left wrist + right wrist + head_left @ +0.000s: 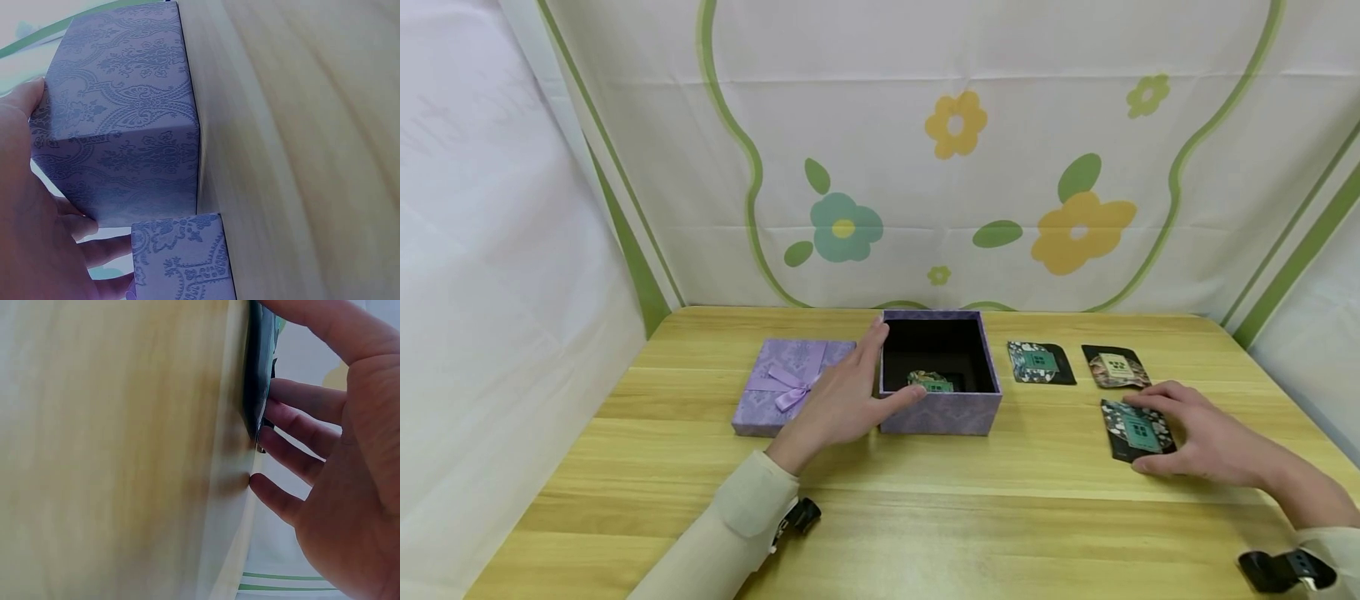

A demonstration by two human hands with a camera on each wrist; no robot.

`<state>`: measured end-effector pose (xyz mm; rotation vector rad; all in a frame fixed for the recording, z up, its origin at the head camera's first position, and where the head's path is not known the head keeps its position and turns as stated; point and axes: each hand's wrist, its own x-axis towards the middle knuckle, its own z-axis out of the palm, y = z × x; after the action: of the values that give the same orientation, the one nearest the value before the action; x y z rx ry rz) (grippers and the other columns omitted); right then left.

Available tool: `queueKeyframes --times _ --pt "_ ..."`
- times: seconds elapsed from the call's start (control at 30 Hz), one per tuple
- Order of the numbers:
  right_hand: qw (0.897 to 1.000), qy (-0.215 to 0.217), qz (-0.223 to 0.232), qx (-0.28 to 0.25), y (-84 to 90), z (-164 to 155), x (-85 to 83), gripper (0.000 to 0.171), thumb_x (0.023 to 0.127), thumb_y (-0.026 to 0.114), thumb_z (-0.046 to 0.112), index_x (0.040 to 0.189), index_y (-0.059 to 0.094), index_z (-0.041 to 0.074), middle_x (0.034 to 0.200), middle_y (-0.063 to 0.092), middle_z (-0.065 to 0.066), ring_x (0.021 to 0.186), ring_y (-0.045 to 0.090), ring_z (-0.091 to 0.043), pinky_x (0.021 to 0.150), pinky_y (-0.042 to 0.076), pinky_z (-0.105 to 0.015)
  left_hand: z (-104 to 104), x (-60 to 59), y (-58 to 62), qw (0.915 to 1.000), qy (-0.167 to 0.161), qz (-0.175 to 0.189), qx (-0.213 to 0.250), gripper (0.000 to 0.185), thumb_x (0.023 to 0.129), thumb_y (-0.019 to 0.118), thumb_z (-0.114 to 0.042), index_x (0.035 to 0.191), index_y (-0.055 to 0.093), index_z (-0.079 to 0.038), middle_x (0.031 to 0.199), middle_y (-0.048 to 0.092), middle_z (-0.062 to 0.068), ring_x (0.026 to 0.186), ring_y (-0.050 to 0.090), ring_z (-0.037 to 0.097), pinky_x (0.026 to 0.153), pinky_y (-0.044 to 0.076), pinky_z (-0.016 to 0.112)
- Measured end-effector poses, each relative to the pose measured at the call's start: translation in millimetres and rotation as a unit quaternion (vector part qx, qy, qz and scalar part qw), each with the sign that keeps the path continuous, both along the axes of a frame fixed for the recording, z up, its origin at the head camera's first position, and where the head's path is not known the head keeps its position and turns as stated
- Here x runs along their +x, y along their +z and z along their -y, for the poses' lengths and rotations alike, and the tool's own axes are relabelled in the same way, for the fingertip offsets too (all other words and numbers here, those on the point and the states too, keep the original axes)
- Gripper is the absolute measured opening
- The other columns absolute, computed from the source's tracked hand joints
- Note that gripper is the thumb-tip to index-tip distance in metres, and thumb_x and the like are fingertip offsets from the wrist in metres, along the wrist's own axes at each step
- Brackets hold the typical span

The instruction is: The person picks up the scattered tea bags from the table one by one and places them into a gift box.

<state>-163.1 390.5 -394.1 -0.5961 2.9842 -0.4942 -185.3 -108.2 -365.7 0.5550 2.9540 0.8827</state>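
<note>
A lidless purple patterned box (940, 414) with a dark inside stands on the table. My left hand (842, 400) rests at its front left corner, fingers straight along the left wall and thumb across the front rim. Inside the box lies a sachet with a green label (936, 386), partly hidden by the front wall. Over on the right, my right hand (1217, 437) spreads over a flat black floral sachet (1138, 429), thumb at its near edge and fingertips at its far edge. In the right wrist view that sachet appears as a dark edge beside the fingers (306, 400).
Left of the box lies its purple lid (767, 392) with a ribbon bow, partly behind my left hand. Two more sachets lie right of the box, one green-labelled (1040, 361) and one cream-labelled (1116, 367). A flower-printed cloth (880, 108) hangs behind the wooden table (925, 525).
</note>
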Motion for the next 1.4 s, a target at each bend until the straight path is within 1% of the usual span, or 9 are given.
queueKeyframes --times 0.23,0.33,0.47,0.63,0.8,0.97,1.13,1.33,1.4 --pt "1.0 -0.002 0.002 0.003 0.6 1 -0.1 0.091 0.075 0.094 0.047 0.149 0.059 0.008 0.143 0.05 -0.021 0.13 0.047 -0.045 0.095 0.044 -0.063 0 -0.6 -0.1 1.0 -0.002 -0.002 0.001 0.111 0.09 0.047 -0.091 0.173 0.002 -0.033 0.178 -0.001 -0.019 0.124 0.068 0.033 0.08 0.054 0.043" --pt "1.0 0.001 -0.004 0.009 1.1 1 0.2 0.091 0.075 0.095 0.048 0.148 0.06 0.009 0.141 0.051 -0.018 0.129 0.048 -0.042 0.095 0.044 -0.054 0 -0.9 0.1 1.0 -0.003 -0.001 0.002 0.111 0.09 0.047 -0.091 0.173 0.002 -0.034 0.178 -0.001 -0.019 0.121 0.069 0.032 0.076 0.053 0.041" --pt "1.0 0.006 -0.019 0.018 1.9 1 0.2 0.085 0.074 0.095 0.048 0.144 0.064 0.012 0.139 0.054 -0.015 0.126 0.051 -0.038 0.09 0.044 -0.04 0 -0.8 0.4 1.0 -0.001 0.0 0.003 0.11 0.09 0.048 -0.09 0.172 0.002 -0.034 0.178 -0.001 -0.019 0.115 0.071 0.031 0.072 0.051 0.038" --pt "0.999 0.009 -0.037 0.02 2.7 2 0.1 0.08 0.074 0.095 0.048 0.14 0.066 0.014 0.134 0.058 -0.012 0.119 0.054 -0.031 0.086 0.046 -0.033 -1 -0.4 1.2 1.0 -0.002 0.001 0.002 0.111 0.09 0.047 -0.091 0.172 0.001 -0.034 0.178 -0.002 -0.019 0.103 0.072 0.028 0.067 0.048 0.037" --pt "1.0 0.004 -0.03 -0.004 5.6 6 -0.9 0.081 0.076 0.095 0.046 0.143 0.062 0.013 0.136 0.06 -0.015 0.12 0.057 -0.032 0.088 0.046 -0.032 -1 -0.4 1.8 1.0 -0.001 0.001 0.0 0.111 0.09 0.047 -0.091 0.173 0.001 -0.034 0.179 -0.002 -0.019 0.116 0.071 0.032 0.07 0.05 0.037" --pt "0.999 0.004 -0.017 -0.029 13.7 17 -4.3 0.083 0.078 0.094 0.046 0.145 0.06 0.011 0.139 0.06 -0.015 0.127 0.058 -0.039 0.093 0.045 -0.032 -1 0.0 2.1 1.0 0.0 0.002 0.001 0.11 0.091 0.048 -0.09 0.173 0.002 -0.033 0.179 -0.002 -0.018 0.112 0.071 0.031 0.07 0.049 0.037" --pt "0.999 0.013 -0.024 -0.038 25.9 33 -10.2 0.084 0.08 0.093 0.047 0.149 0.058 0.013 0.141 0.06 -0.01 0.127 0.058 -0.032 0.096 0.047 -0.035 -1 1.0 2.5 1.0 -0.001 -0.003 0.002 0.11 0.091 0.051 -0.088 0.173 0.004 -0.032 0.179 -0.001 -0.017 0.118 0.07 0.033 0.071 0.05 0.038" --pt "0.998 0.025 -0.037 -0.049 39.3 56 -19.9 0.082 0.082 0.091 0.048 0.148 0.059 0.013 0.14 0.059 -0.006 0.125 0.059 -0.025 0.097 0.05 -0.043 0 0.5 1.3 1.0 -0.001 -0.003 0.002 0.11 0.09 0.05 -0.089 0.173 0.003 -0.032 0.179 0.0 -0.016 0.123 0.069 0.034 0.071 0.051 0.038" --pt "0.997 0.029 -0.039 -0.054 42.9 64 -23.0 0.081 0.083 0.091 0.049 0.148 0.059 0.011 0.139 0.059 -0.005 0.125 0.059 -0.025 0.098 0.049 -0.042 0 0.5 1.0 1.0 -0.001 0.001 0.003 0.111 0.09 0.049 -0.09 0.173 0.002 -0.033 0.179 0.0 -0.017 0.118 0.071 0.032 0.068 0.05 0.038"
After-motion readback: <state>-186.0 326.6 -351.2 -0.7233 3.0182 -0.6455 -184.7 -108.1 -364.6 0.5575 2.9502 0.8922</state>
